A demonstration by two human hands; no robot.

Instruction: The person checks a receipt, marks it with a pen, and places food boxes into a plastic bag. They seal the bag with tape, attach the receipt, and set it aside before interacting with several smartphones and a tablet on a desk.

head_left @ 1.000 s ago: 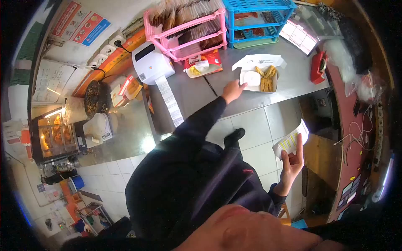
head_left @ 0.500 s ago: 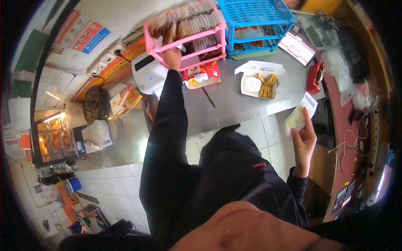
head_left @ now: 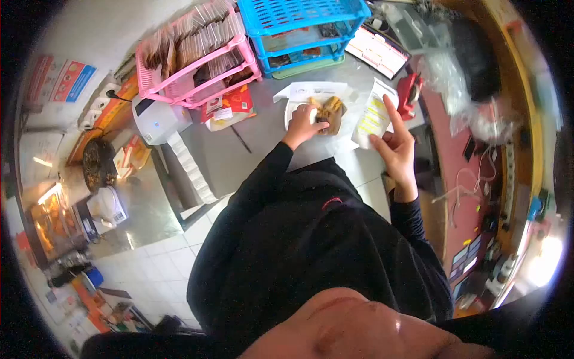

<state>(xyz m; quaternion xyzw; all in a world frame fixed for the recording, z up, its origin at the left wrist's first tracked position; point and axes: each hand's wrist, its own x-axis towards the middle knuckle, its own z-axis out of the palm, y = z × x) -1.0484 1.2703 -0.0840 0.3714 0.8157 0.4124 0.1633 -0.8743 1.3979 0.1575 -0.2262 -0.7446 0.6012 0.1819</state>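
Note:
My left hand (head_left: 304, 124) is over an open white takeaway box (head_left: 289, 117) on the metal counter. Its thumb and fingers are closed on a small brown sachet (head_left: 332, 122), partly hidden and blurred, lying against the golden fried pieces (head_left: 336, 106). Most of the round white tub in the box is covered by that hand. To the right of the box, my right hand (head_left: 396, 146) grips a paper receipt (head_left: 373, 119) with yellow highlighted lines between thumb and fingers.
Behind stand a pink rack (head_left: 190, 75) of brown sachets and a blue rack (head_left: 302, 18). A white printer (head_left: 156, 121) with a trailing paper strip (head_left: 191, 170), a red packet (head_left: 230, 106), a pen (head_left: 241, 139), a screen (head_left: 378, 51) and a red tape dispenser (head_left: 410, 96) surround the work area.
My left hand has left the pink rack and come right, down to the takeaway box. My right hand has brought the receipt up beside the box. The view has shifted right; the printer's paper strip now shows.

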